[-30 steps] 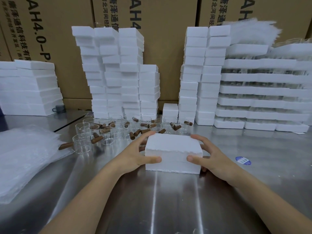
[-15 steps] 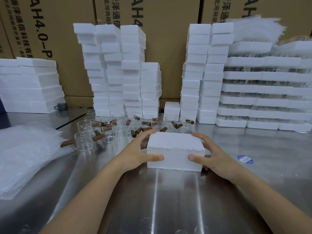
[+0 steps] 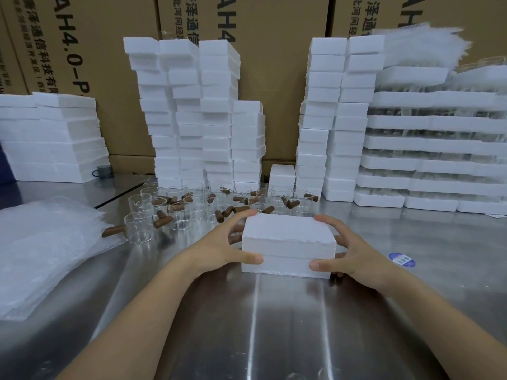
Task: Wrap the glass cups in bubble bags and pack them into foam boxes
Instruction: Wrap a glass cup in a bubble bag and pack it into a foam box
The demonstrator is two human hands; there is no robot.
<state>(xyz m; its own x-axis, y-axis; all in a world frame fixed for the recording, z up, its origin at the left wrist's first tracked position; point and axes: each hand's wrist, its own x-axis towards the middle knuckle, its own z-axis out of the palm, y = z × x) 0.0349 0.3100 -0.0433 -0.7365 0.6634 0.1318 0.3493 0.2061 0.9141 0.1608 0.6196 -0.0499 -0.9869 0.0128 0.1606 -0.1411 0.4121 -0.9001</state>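
Foam box (image 3: 288, 242) is sitting closed on the worktop (image 3: 274, 330), near centre, with left grip (image 3: 219, 249) and right grip (image 3: 359, 256) each clasping one end, thumbs on the near face; seemingly the lid is being seated, so the next move is calling for an even two-sided lift toward the foam stacks (image 3: 192, 119) beyond the glass cups (image 3: 179, 218).

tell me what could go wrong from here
1. The left hand and right hand grip the box by its ends; its seam looks ragged, so squeezing may crumble foam.
2. Cups stand close behind the box; sliding it forward could knock them over.
3. The tall stacks behind look uneven; a bump might topple them onto the cups.
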